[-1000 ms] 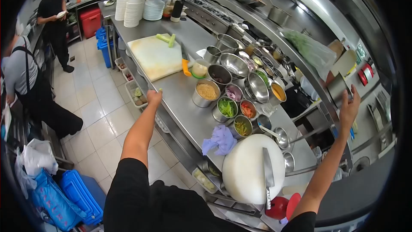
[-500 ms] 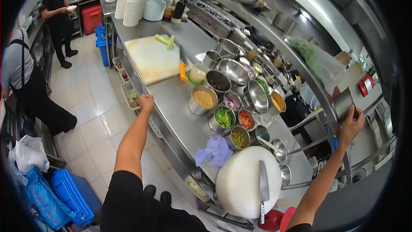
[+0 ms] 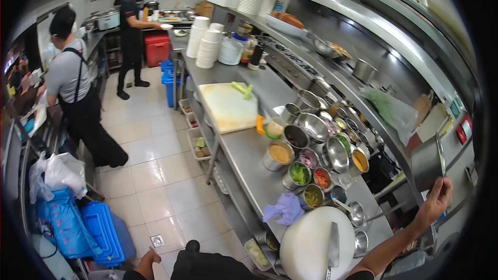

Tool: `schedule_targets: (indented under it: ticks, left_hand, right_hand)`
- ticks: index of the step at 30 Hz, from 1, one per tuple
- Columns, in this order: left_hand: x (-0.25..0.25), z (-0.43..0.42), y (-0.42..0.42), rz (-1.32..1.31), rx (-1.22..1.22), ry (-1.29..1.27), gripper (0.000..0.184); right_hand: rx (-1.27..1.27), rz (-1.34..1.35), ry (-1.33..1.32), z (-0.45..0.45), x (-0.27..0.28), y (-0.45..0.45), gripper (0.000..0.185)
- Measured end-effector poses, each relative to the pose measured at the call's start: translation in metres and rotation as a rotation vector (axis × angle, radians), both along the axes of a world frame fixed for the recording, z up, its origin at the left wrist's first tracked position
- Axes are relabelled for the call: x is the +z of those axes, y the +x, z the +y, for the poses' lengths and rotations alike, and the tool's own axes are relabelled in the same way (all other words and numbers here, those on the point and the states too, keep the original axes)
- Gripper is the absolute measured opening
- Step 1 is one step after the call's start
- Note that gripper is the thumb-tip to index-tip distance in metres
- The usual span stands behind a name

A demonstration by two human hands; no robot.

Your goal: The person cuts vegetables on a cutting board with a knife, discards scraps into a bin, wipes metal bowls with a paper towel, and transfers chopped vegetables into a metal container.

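My right hand (image 3: 437, 202) is raised at the far right, below the overhead shelf. Its fingers are closed on a thin, shiny metal utensil (image 3: 441, 155); the kind is not clear. The utensil stands up along the side of a steel container (image 3: 424, 166). My left hand (image 3: 153, 256) hangs low over the floor, away from the counter, loosely curled with nothing visible in it. In front of me a round white chopping block (image 3: 306, 243) carries a cleaver (image 3: 333, 243). A purple cloth (image 3: 284, 208) lies beside the block.
Several steel pots of chopped ingredients, such as green leaves (image 3: 299, 174), cover the counter. Further back lie a white cutting board (image 3: 228, 106), an orange-handled knife (image 3: 261, 124) and stacked bowls (image 3: 207, 49). Two people stand to the left. A blue bin (image 3: 106, 233) is on the floor.
The view has tilted up and swung left, so more of the room shows. My left hand has dropped lower. At the container, a thin metal utensil now shows in my right fingers.
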State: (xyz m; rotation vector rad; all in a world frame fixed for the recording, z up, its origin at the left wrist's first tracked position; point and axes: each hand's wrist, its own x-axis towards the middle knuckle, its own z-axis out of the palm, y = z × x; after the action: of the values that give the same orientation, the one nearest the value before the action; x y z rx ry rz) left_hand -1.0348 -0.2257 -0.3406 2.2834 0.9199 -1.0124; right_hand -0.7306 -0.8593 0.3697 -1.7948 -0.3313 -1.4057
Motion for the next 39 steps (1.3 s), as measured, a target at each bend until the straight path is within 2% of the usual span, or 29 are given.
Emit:
schedule_targets:
  ticks: [2, 4, 6, 8, 9, 10, 11, 15, 17, 19, 21, 23, 24, 25, 27, 29, 30, 31, 33, 37, 39]
  left_hand:
    - [0.021, -0.004, -0.035, 0.121, 0.187, 0.106, 0.058]
    - [0.036, 0.009, -0.053, -0.019, 0.880, -0.311, 0.032]
    - [0.068, 0.006, -0.020, -0.281, 1.028, -0.363, 0.017]
    - [0.075, 0.010, 0.028, -0.480, 0.988, -0.479, 0.017]
    - [0.058, 0.019, 0.057, -0.506, 0.853, -0.579, 0.019]
    - [0.118, 0.008, 0.092, -0.587, 0.877, -0.735, 0.021]
    - [0.154, 0.001, 0.124, -0.707, 0.822, -0.970, 0.024]
    - [0.311, -0.014, 0.226, -0.949, 0.396, -1.650, 0.049]
    - [0.342, -0.015, 0.261, -0.923, 0.393, -2.062, 0.066]
    - [0.390, -0.012, 0.274, -0.906, 0.219, -2.253, 0.085]
    - [0.395, -0.006, 0.290, -0.891, 0.273, -2.352, 0.098]
    - [0.396, 0.000, 0.308, -0.901, 0.306, -2.356, 0.096]
    - [0.393, -0.003, 0.319, -0.882, 0.551, -2.482, 0.090]
    - [0.397, -0.002, 0.330, -0.840, 0.648, -2.559, 0.082]
    - [0.378, 0.003, 0.354, -0.900, 0.713, -2.533, 0.078]
    - [0.357, 0.011, 0.384, -0.887, 0.825, -2.442, 0.077]
    - [0.348, 0.015, 0.399, -0.901, 0.920, -2.358, 0.076]
    - [0.342, 0.020, 0.411, -0.860, 0.916, -2.349, 0.076]
    - [0.336, 0.034, 0.438, -0.800, 0.757, -2.319, 0.074]
    - [0.335, 0.052, 0.491, -0.601, 0.679, -2.332, 0.069]
    - [0.312, 0.067, 0.511, -0.734, 1.006, -2.015, 0.070]
  right_hand:
    - [0.050, -0.054, -0.047, 0.063, -0.016, -0.015, 0.014]
    - [0.212, -0.011, -0.193, 0.109, -0.034, -0.017, 0.020]
    - [0.400, 0.077, -0.237, 0.150, -0.063, -0.007, 0.029]
    - [0.559, 0.176, -0.211, 0.206, -0.092, -0.002, 0.033]
    - [0.656, 0.199, -0.181, 0.238, -0.105, -0.001, 0.032]
    - [0.735, 0.251, -0.111, 0.268, -0.118, -0.003, 0.023]
    - [0.807, 0.312, -0.038, 0.294, -0.132, -0.005, 0.015]
    - [0.864, 0.305, -0.206, 0.372, -0.185, 0.010, 0.021]
    - [0.901, 0.303, -0.289, 0.407, -0.196, 0.012, 0.018]
    - [0.935, 0.199, -0.270, 0.439, -0.212, 0.023, 0.020]
    - [0.933, 0.132, -0.348, 0.458, -0.227, 0.038, 0.024]
    - [0.954, 0.133, -0.362, 0.473, -0.241, 0.052, 0.027]
    - [0.980, 0.176, -0.380, 0.477, -0.247, 0.059, 0.028]
    - [1.009, 0.212, -0.397, 0.480, -0.252, 0.067, 0.030]
    - [0.996, 0.263, -0.367, 0.486, -0.268, 0.091, 0.028]
    - [1.103, 0.312, -0.313, 0.488, -0.280, 0.117, 0.028]
    - [1.157, 0.393, -0.244, 0.487, -0.286, 0.130, 0.029]
    - [1.131, 0.401, -0.221, 0.485, -0.289, 0.143, 0.029]
    - [1.047, 0.496, -0.068, 0.476, -0.289, 0.175, 0.029]
    - [0.836, 0.631, 0.232, 0.453, -0.321, 0.248, 0.014]
    - [0.838, 0.706, 0.441, 0.448, -0.325, 0.277, 0.009]
